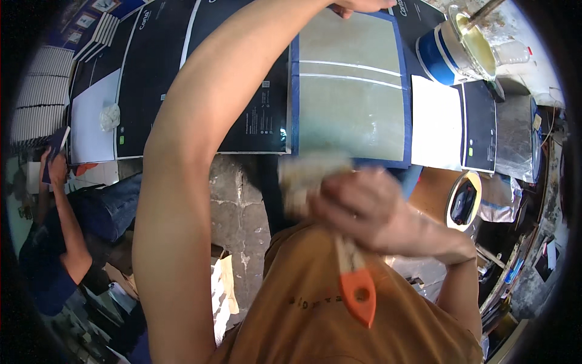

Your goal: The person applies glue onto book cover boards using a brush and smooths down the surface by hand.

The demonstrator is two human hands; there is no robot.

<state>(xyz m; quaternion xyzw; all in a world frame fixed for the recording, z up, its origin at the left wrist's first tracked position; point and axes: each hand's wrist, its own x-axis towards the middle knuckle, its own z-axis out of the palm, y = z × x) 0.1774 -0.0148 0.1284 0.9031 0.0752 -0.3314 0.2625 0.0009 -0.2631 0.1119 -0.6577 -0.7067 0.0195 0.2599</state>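
And here's the right hand (364, 209), blurred, fingers closed around a wide brush (356, 290), its orange handle end pointing down toward the brown shirt (303, 303) and its pale bristles near the close edge of a greenish, blue-bordered panel (351, 118) lying on the worktop! Up top, the left arm stretches right across to the panel's far end, the left hand (367, 5) cut off by the view, so I can't tell its grip, while a blue-and-white bucket (438, 57) stands off to the right.
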